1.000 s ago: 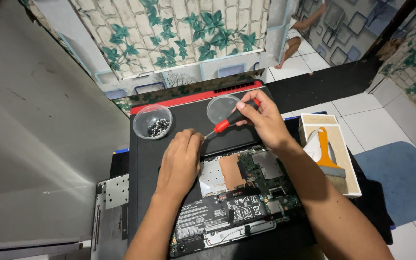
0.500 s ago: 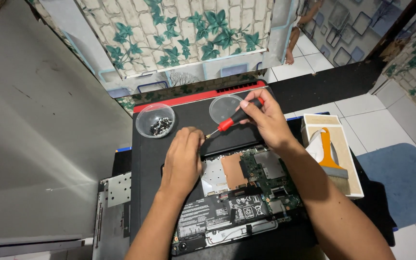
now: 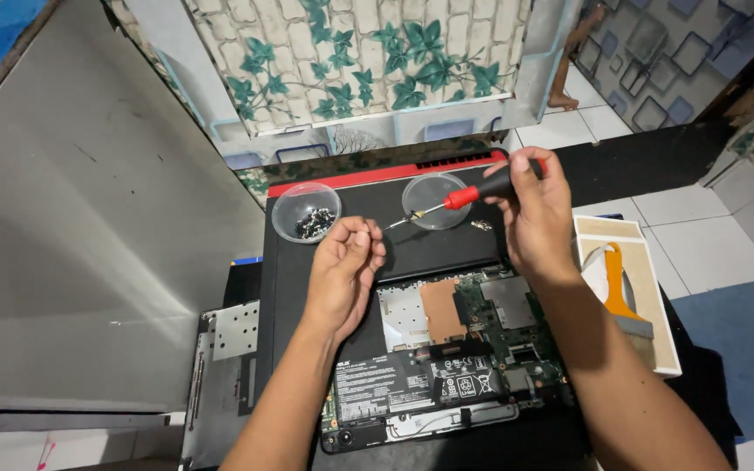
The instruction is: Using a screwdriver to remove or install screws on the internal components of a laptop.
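I've got the driver (image 3: 473, 194) clamped in my right hand (image 3: 534, 214), tip toward my left hand (image 3: 346, 266), fingers pinched together, prob on a screw. Laptop (image 3: 447, 349) open at mat's near edge. Next, I'd judge: careful move to the screw cup (image 3: 305, 212).

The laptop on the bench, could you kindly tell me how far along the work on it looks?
Done: the laptop lies open with its circuit board bared, and loose screws sit in the small bowl. In hand: the right hand holds a red-and-black screwdriver above the laptop, while the left hand pinches something too small to make out. Left: the board and battery remain in place.
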